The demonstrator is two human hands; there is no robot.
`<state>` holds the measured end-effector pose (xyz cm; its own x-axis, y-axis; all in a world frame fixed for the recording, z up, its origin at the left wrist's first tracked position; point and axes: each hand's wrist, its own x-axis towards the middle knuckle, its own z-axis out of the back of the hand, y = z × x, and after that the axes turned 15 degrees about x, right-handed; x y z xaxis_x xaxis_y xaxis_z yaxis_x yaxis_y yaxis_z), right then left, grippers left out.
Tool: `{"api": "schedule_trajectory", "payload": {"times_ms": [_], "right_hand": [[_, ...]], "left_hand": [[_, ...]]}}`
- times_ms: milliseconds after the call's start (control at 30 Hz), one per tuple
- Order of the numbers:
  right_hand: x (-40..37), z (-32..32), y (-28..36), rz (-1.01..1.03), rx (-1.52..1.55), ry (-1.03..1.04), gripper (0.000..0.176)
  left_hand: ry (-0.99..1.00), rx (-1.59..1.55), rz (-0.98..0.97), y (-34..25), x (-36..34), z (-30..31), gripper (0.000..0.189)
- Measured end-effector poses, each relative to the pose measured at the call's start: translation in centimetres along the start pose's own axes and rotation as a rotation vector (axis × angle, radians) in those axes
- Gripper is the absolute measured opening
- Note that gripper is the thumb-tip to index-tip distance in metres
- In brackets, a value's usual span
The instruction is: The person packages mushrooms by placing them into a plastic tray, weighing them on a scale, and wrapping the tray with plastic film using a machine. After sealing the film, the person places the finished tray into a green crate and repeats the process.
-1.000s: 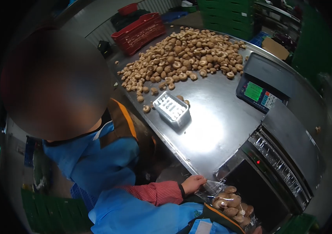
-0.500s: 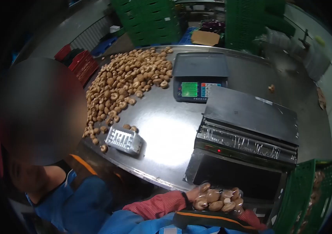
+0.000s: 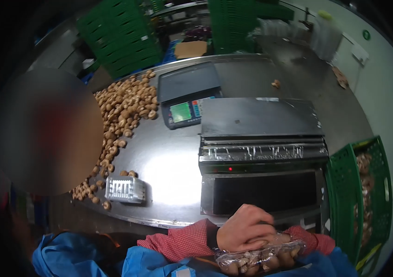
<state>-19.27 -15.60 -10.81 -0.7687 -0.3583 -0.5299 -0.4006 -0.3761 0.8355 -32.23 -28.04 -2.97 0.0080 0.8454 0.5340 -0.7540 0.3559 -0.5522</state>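
A film-wrapped pack of brown mushrooms [image 3: 270,261] is at the bottom edge, close to my body. My left hand [image 3: 245,231] lies over its upper side, fingers bent and pressed together on the film. Only a small part of my right hand [image 3: 279,238] shows, at the pack's far side by the red checked cuff; it grips the pack, its fingers mostly hidden. Just beyond my hands sits the wrapping machine [image 3: 261,154], with a black plate [image 3: 265,193] in front and a red light lit.
Loose mushrooms [image 3: 122,104] are heaped at the left of the metal table [image 3: 169,147], near a clear tray stack [image 3: 125,189]. A scale [image 3: 189,83] stands behind. A green crate [image 3: 344,198] with packs is at right. A person with a blurred head is at left.
The view has turned right, shifting the table and machine leftward. My left hand has moved from the pack's left end onto its top, and the pack is lower and tilted.
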Motion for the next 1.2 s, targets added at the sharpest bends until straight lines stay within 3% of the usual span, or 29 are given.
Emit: {"api": "schedule_trajectory", "payload": {"times_ms": [33, 133, 167, 233, 300, 333, 367, 400, 467, 500, 533, 600, 700, 767, 800, 833, 867, 933, 1033, 1133, 1200], "right_hand": [[0.0, 0.1, 0.5, 0.006, -0.018, 0.007, 0.031], [-1.1, -0.2, 1.6, 0.008, -0.057, 0.002, 0.032], [-1.8, -0.2, 1.7, 0.004, -0.066, -0.017, 0.032], [-4.1, 0.0, 1.2, -0.008, -0.089, -0.116, 0.032], [-7.5, 0.6, -0.7, -0.046, -0.058, -0.353, 0.032], [-9.3, 0.7, -3.2, -0.01, 0.207, -0.566, 0.028], [-11.9, 1.9, -1.0, -0.15, 0.607, -0.792, 0.028], [-14.0, 2.5, 2.0, 0.056, 0.396, -0.932, 0.034], [-16.3, 2.1, 6.4, 0.322, -0.243, -0.842, 0.066], [-16.1, 1.1, 7.5, 0.246, -0.255, -0.696, 0.075], [-15.6, 0.4, 7.9, 0.11, -0.312, -0.517, 0.072], [-16.1, 0.6, 6.2, 0.129, -0.177, -0.417, 0.065], [-21.7, 1.5, 3.4, 0.143, 0.225, -0.562, 0.059], [-25.5, 1.5, -1.2, 0.356, 0.535, -0.772, 0.053], [-29.0, 2.2, -1.8, 0.351, 0.326, -0.995, 0.048], [-32.2, 2.8, -3.8, 0.32, 0.194, -1.224, 0.043], [-35.0, 3.0, -5.1, 0.282, 0.553, -1.4, 0.04], [-39.5, 3.7, -10.4, 0.267, 0.812, -1.817, 0.039], [-43.1, 4.2, -21.6, 0.3, 1.049, -2.234, 0.05], [-45.9, 4.2, -34.1, 0.219, 1.19, -2.293, 0.056], [-45.1, 5.4, -39.3, 0.197, 1.183, -2.467, 0.055]], "left_hand": [[0.033, 0.013, -0.137, -0.2, 1.0, 0.1, 0.036], [0.175, -0.347, -0.091, -1.2, 2.0, -2.4, 0.041], [0.375, -0.515, -0.071, -0.3, 0.9, -4.0, 0.046], [0.56, -0.777, -0.002, 0.9, -0.8, -5.9, 0.046], [0.726, -0.985, 0.046, 1.3, -1.1, -6.1, 0.046], [0.781, -1.032, 0.044, 1.5, -0.9, -6.0, 0.045], [0.832, -1.076, 0.039, 1.4, -0.6, -5.9, 0.044], [0.881, -1.1, 0.026, 1.4, 0.1, -6.0, 0.043], [0.986, -1.127, -0.02, 0.9, 1.8, -6.5, 0.041], [1.026, -1.124, -0.045, 0.6, 2.9, -6.9, 0.041], [1.057, -1.113, -0.07, 0.1, 4.0, -7.4, 0.04], [1.09, -1.055, -0.119, -0.8, 6.3, -8.3, 0.038], [1.049, -0.847, -0.217, -1.9, 8.8, -10.2, 0.035], [0.897, -1.366, 0.433, -2.8, 8.1, -11.5, 0.054], [0.768, -1.59, 0.788, -3.2, 8.0, -12.3, 0.065], [0.883, -1.548, 0.676, -1.2, 8.3, -14.4, 0.073], [0.804, -1.433, 0.683, -1.9, 10.2, -15.4, 0.077], [0.71, -1.243, 0.78, -1.2, 11.0, -17.7, 0.073], [0.843, -1.314, 0.693, -0.2, 11.1, -19.2, 0.063], [0.84, -1.263, 0.766, -0.1, 10.8, -20.1, 0.055], [0.783, -1.251, 0.824, -0.1, 10.8, -20.0, 0.052]]}}
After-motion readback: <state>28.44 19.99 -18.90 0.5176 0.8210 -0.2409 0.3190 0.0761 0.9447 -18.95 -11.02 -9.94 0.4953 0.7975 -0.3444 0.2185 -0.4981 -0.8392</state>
